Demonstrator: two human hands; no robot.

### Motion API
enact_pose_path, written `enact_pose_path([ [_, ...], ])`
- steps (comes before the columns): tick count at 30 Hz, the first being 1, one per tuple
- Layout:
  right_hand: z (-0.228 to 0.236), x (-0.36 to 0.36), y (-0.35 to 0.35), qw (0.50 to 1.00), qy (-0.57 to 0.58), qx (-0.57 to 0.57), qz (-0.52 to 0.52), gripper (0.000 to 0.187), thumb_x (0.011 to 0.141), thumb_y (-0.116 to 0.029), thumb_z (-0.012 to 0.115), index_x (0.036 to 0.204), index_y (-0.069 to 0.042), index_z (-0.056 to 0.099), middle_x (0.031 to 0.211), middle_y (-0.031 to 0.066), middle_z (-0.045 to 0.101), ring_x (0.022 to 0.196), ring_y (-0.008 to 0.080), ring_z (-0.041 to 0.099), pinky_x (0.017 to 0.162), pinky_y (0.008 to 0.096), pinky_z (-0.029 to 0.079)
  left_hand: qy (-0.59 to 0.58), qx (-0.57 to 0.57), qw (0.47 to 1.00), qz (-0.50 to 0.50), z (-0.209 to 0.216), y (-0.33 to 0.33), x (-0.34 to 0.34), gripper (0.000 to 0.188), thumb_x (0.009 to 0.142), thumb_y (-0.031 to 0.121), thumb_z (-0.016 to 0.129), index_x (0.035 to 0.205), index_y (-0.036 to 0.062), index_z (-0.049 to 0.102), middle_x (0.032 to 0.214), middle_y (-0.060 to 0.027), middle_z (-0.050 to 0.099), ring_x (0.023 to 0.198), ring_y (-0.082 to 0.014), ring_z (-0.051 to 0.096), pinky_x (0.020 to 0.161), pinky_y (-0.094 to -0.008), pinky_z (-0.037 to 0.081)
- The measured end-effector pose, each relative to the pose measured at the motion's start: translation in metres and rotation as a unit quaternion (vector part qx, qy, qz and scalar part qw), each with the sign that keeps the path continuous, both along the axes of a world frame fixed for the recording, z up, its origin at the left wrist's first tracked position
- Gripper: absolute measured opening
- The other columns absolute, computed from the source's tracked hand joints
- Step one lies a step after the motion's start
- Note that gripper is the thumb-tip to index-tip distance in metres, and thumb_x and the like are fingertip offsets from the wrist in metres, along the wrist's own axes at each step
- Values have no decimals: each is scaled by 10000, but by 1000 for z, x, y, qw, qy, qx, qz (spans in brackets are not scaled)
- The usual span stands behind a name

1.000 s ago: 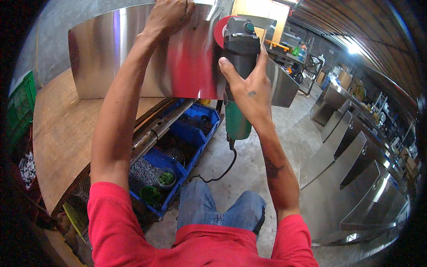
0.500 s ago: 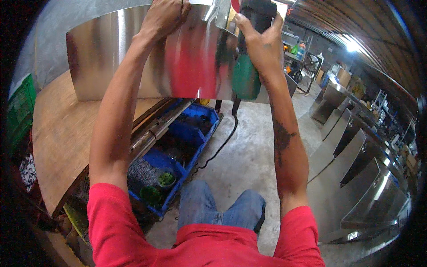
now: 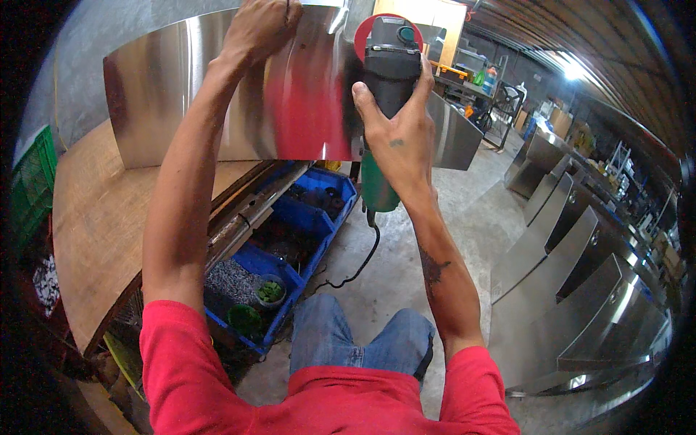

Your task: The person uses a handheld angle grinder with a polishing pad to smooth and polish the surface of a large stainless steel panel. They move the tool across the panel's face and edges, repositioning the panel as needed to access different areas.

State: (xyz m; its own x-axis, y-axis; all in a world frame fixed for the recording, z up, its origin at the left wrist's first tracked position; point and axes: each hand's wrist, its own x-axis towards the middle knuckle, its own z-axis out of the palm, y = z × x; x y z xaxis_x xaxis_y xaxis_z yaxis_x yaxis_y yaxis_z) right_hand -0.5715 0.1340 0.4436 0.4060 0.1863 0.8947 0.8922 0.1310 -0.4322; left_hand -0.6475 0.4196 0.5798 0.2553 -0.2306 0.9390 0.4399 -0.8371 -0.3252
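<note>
A large, shiny, curved metal sheet (image 3: 159, 94) stands upright on a brown wooden tabletop (image 3: 98, 217). At its top edge my left hand (image 3: 259, 35) is closed, gripping the sheet; the fingertips are partly hidden. My right hand (image 3: 400, 141) wraps around an angle grinder (image 3: 391, 76) with a black head and a green body. The grinder is held upright in front of the sheet's right part, its red disc (image 3: 360, 38) at the top. I cannot tell whether the disc touches the metal. A black cord (image 3: 368, 257) hangs from the grinder's lower end.
Under the table edge sit blue bins (image 3: 272, 319) with dark bits, grey grains and green pieces. Several metal panels (image 3: 573, 246) stand in a row at right. A green crate (image 3: 32, 177) is at far left. Shelves and a fan (image 3: 507, 112) stand behind.
My right hand has brought the grinder down and to the left, so its head and red disc show more fully. My left hand has shifted only slightly on the sheet's top edge.
</note>
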Motion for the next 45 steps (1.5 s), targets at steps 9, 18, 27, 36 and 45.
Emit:
enact_pose_path([
  [9, -7, 7, 1, 1000, -3, 7, -15, 922, 992, -376, 778, 1662, -45, 238, 1171, 271, 748, 983, 406, 793, 899, 485, 617, 8, 0, 1000, 30, 2, 9, -1, 403, 1144, 318, 416, 1230, 0, 649, 1242, -207, 690, 1221, -410, 653, 1094, -523, 493],
  [18, -20, 20, -17, 1000, 14, 2, -14, 1001, 987, -344, 771, 1699, -32, 140, 1172, 332, 737, 1013, 512, 763, 891, 566, 594, 42, -23, 998, 50, 4, 10, -7, 424, 1145, 326, 407, 1250, -7, 648, 1243, -224, 693, 1248, -421, 639, 1105, -522, 478],
  [27, -35, 32, -39, 998, 38, 17, -40, 889, 990, -347, 783, 1642, -49, 258, 1222, 283, 720, 1040, 433, 768, 929, 511, 594, 51, -18, 997, 49, 7, 21, -9, 415, 1150, 332, 404, 1235, 0, 637, 1248, -221, 684, 1235, -426, 642, 1063, -526, 500],
  [36, -55, 54, -61, 995, 75, 33, -59, 880, 995, -364, 787, 1638, -49, 275, 1230, 287, 718, 1026, 427, 771, 915, 502, 598, 53, -50, 996, 45, 15, 41, -10, 461, 1161, 353, 380, 1256, -11, 648, 1261, -237, 680, 1218, -448, 642, 1059, -533, 509],
  [45, -75, 81, -84, 989, 104, 32, -96, 875, 991, -377, 786, 1637, -66, 285, 1127, 246, 760, 944, 400, 786, 859, 484, 608, 38, -57, 998, 8, 14, 20, -20, 436, 1166, 359, 408, 1195, -9, 640, 1220, -243, 687, 1193, -472, 636, 1052, -544, 494],
])
